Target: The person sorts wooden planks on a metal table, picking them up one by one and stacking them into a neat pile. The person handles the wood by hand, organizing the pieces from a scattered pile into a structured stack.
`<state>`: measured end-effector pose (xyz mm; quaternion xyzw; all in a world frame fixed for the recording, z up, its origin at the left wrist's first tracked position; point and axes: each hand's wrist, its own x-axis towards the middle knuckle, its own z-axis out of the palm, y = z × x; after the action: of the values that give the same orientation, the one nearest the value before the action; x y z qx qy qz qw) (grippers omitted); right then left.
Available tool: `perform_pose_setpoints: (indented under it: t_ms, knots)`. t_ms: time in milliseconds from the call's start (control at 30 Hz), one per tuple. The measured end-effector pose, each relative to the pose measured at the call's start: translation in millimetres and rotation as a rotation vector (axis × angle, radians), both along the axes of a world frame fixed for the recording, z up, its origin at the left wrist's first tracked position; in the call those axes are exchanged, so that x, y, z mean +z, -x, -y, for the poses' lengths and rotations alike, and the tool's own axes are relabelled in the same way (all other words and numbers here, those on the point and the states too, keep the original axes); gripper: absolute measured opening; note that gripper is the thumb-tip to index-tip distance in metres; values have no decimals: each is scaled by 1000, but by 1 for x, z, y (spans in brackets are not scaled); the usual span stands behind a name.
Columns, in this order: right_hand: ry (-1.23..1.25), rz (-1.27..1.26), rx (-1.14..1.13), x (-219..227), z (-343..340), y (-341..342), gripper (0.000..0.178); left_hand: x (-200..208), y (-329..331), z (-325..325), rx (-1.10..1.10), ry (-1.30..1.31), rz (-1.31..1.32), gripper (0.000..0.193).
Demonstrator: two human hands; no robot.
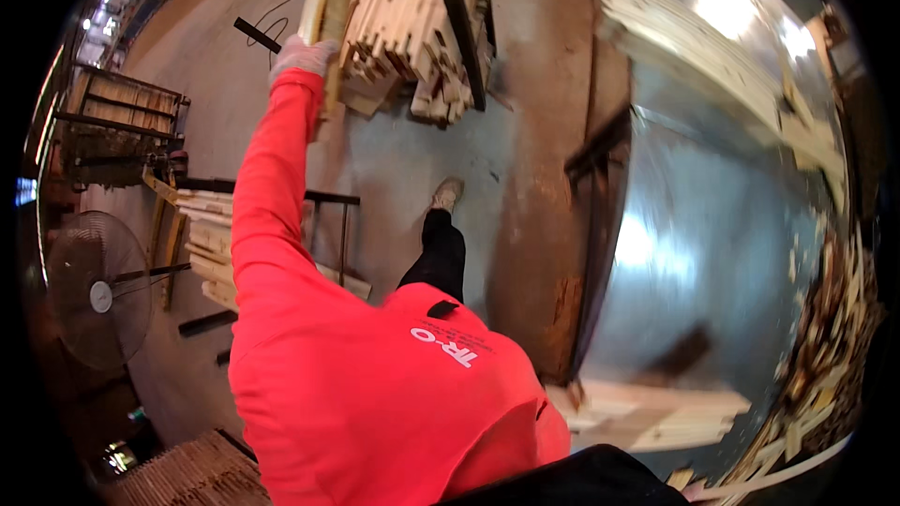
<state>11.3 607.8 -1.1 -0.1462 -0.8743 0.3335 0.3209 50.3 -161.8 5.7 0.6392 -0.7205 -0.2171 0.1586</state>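
My left arm, in a red sleeve, stretches out to the far left of centre. At its end my left hand [305, 55], in a pale glove, is closed on the side of a long wooden board [331, 2]. The board runs out past the top of the picture, and its near end hangs beside my wrist. Just right of it lies a stack of light wooden boards [398, 7] with uneven ends, against dark metal uprights [461, 42]. My right hand does not show.
A shiny metal table [708, 272] stands at right, with boards [684, 47] across its far part and more boards [656, 417] near. Scrap wood [825, 356] heaps beyond it. At left are a fan [100, 295], a rack of boards [211, 248] and a wooden cart [127, 112].
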Motion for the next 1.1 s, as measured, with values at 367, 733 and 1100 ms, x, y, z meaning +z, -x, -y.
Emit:
perform_pose_setpoints:
  t_ms: [367, 733, 1100]
  knots:
    - [248, 334, 299, 19, 403, 142, 76, -224, -5, 450, 19, -127, 338, 67]
    - [-886, 540, -110, 5, 485, 210, 81, -284, 121, 459, -470, 106, -207, 66]
    - [1715, -41, 949, 28, 479, 231, 91, -63, 201, -148, -1506, -1681, -624, 45]
